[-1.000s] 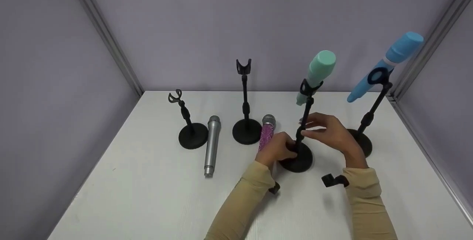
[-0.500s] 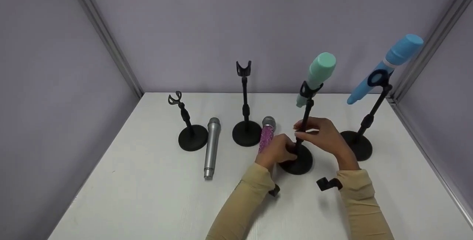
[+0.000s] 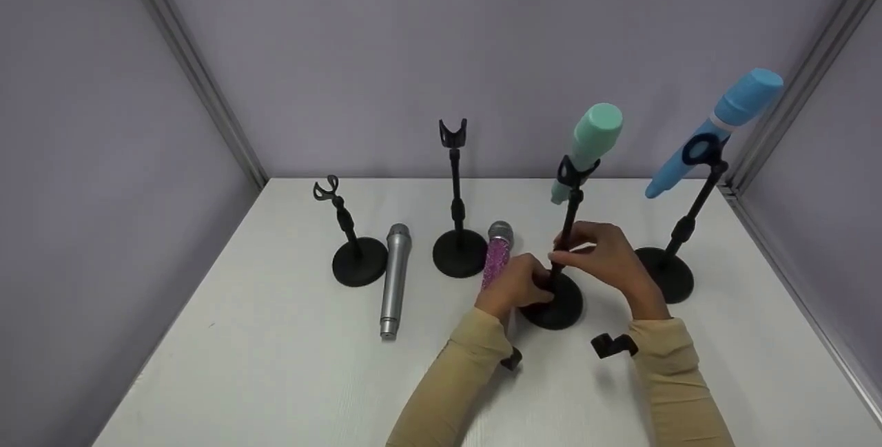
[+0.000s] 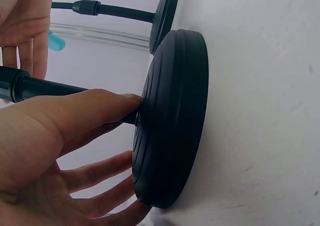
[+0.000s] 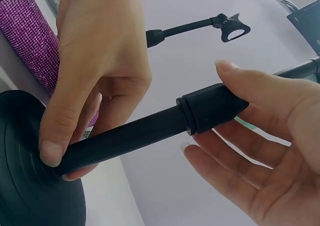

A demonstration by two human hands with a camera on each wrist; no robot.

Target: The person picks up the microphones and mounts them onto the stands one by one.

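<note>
A black microphone stand (image 3: 565, 304) carries a mint-green microphone (image 3: 598, 131) tilted in its clip. My left hand (image 3: 515, 284) pinches the foot of its pole, with fingertips touching the round base (image 4: 175, 121) in the left wrist view. Higher up, my right hand (image 3: 608, 255) holds the pole at its adjusting collar (image 5: 207, 108), thumb on one side and fingers on the other. Partly hidden behind my left hand lies a microphone with a pink glittery handle (image 3: 497, 257).
On the right, another stand (image 3: 665, 275) bears a blue microphone (image 3: 747, 99). Two stands with bare clips, one tall (image 3: 459, 254) and one short (image 3: 360, 262), stand to the left. A silver microphone (image 3: 395, 282) lies beside the short one on the white table (image 3: 275, 364).
My right hand has shifted left and down, closing in on the pole's collar. My left hand stays at the base. The whole scene sits slightly lower in the head view.
</note>
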